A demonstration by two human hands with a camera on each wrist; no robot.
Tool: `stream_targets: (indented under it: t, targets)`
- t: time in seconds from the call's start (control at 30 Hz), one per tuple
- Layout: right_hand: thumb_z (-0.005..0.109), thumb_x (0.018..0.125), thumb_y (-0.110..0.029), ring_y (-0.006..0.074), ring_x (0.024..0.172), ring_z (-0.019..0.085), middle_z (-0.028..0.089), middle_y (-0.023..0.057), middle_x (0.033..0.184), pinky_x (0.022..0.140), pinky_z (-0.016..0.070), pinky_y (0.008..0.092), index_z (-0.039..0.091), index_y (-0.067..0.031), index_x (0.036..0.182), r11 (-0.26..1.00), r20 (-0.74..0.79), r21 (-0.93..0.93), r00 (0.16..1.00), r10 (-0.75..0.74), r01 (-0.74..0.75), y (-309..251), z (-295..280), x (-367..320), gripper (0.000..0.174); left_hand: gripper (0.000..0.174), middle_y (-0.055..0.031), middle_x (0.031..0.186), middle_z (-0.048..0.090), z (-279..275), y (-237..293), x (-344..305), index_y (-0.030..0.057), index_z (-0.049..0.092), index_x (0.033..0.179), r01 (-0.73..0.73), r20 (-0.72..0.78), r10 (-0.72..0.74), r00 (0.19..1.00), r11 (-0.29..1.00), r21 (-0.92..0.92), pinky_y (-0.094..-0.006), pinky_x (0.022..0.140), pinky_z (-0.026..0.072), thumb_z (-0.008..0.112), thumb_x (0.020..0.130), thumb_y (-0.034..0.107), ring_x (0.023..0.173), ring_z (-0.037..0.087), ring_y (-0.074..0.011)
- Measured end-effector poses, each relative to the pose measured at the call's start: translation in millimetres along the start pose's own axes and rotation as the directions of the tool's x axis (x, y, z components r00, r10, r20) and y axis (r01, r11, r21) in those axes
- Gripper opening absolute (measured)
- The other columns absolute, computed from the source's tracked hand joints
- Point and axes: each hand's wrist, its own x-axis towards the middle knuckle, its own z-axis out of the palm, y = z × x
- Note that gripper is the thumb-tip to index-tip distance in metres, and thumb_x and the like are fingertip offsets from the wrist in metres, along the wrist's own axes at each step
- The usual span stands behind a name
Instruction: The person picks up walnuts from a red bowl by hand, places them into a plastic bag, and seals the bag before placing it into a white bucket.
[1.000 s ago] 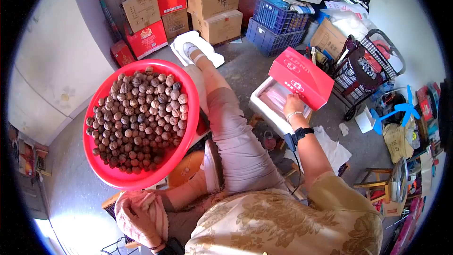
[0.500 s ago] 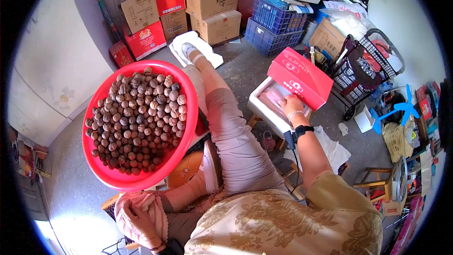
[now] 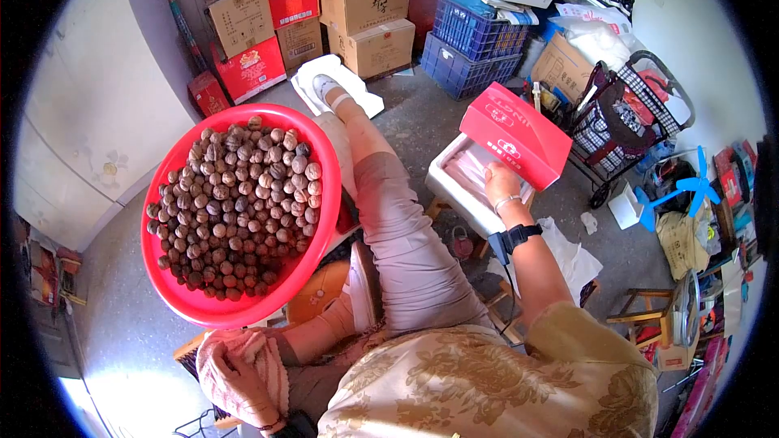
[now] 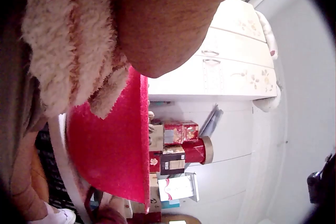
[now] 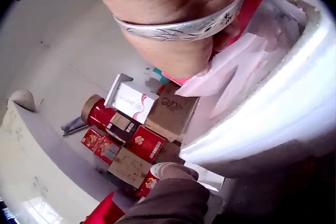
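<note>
My left hand [image 3: 246, 385] holds a fluffy pink towel [image 3: 274, 357] low beside the lap; in the left wrist view the towel [image 4: 68, 40] hides the fingers. A white foam box [image 3: 458, 199] stands to the right, and a red lid [image 3: 515, 134] leans over its far side. Thin pink sheets [image 3: 469, 166] lie inside it. Over the box, my right hand [image 3: 497, 182] pinches the edge of one sheet [image 5: 210, 74], seen lifted by the fingers in the right wrist view. A large red basin [image 3: 174, 288] full of walnuts [image 3: 235, 195] tilts at the left.
Cardboard boxes [image 3: 369, 45] and blue crates [image 3: 471, 65] are stacked at the back. A wheeled shopping cart [image 3: 617, 130] stands at the right, near a blue fan [image 3: 694, 186]. Low wooden stools [image 3: 641, 308] and white paper [image 3: 572, 251] are nearby.
The right hand has drawn slightly back towards the body, its fingers coming together over the pink sheets. The left hand and towel stay where they were.
</note>
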Motion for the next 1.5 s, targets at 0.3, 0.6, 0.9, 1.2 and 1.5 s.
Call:
stream_targets:
  t: [0.3, 0.6, 0.9, 1.2, 1.5]
  targets:
    - [0.063, 0.086, -0.014, 0.0344, 0.075, 0.064, 0.063, 0.0171, 0.074, 0.071, 0.0518, 0.0409, 0.064, -0.0010, 0.090, 0.892, 0.043, 0.452, 0.999, 0.002, -0.021, -58, -39, -19, 0.014, 0.024, -0.0126, 0.105, 0.066, -4, -1, 0, 0.0045, 0.061, 0.103, -0.002, -0.009, 0.002, 1.000, 1.000, 0.000, -0.0397, 0.086, 0.0496, 0.061, 0.086, 0.022, 0.096, 0.063, -0.0309]
    - [0.060, 0.094, -0.013, 0.0063, 0.048, 0.051, 0.057, 0.0004, 0.066, 0.042, 0.0398, 0.0227, 0.062, -0.0013, 0.090, 0.514, 0.649, 0.751, 0.611, -0.454, -0.415, -180, -88, -68, 0.012, 0.013, -0.0056, 0.088, 0.063, -22, 53, 0, 0.0019, 0.064, 0.095, -0.074, 0.029, 0.104, 0.994, 0.852, -0.518, -0.0281, 0.075, 0.0492, 0.067, 0.084, 0.006, 0.081, 0.058, -0.0144]
    - [0.064, 0.092, -0.015, 0.0060, 0.054, 0.052, 0.060, -0.0013, 0.069, 0.050, 0.0432, 0.0240, 0.063, -0.0026, 0.087, 0.556, 0.644, 0.719, 0.099, -0.758, -0.417, -286, -56, -153, 0.013, 0.025, -0.0052, 0.094, 0.066, 34, 80, -19, -0.0022, 0.061, 0.108, 0.489, 0.722, 0.380, 0.578, 0.547, -0.679, -0.0258, 0.076, 0.0511, 0.065, 0.093, 0.017, 0.085, 0.060, -0.0101]
    - [0.065, 0.092, -0.018, 0.0080, 0.072, 0.053, 0.063, 0.0009, 0.076, 0.067, 0.0472, 0.0282, 0.065, 0.0006, 0.089, 0.525, 0.550, 0.829, 0.105, -0.829, -0.193, -300, -25, -171, 0.019, 0.019, -0.0014, 0.090, 0.063, 90, 49, -47, -0.0015, 0.059, 0.105, 0.529, 0.705, 0.331, 0.627, 0.484, -0.697, -0.0230, 0.071, 0.0514, 0.062, 0.095, 0.015, 0.080, 0.059, -0.0073]
    - [0.068, 0.090, -0.025, 0.0111, 0.074, 0.057, 0.065, 0.0031, 0.079, 0.070, 0.0489, 0.0302, 0.064, 0.0013, 0.092, 0.451, 0.472, 0.878, 0.133, -0.872, -0.162, -299, -22, -172, 0.026, 0.015, -0.0002, 0.088, 0.064, 80, 60, -43, -0.0014, 0.060, 0.104, 0.657, 0.778, 0.272, 0.566, 0.422, -0.625, -0.0229, 0.069, 0.0513, 0.062, 0.092, 0.008, 0.077, 0.059, -0.0066]
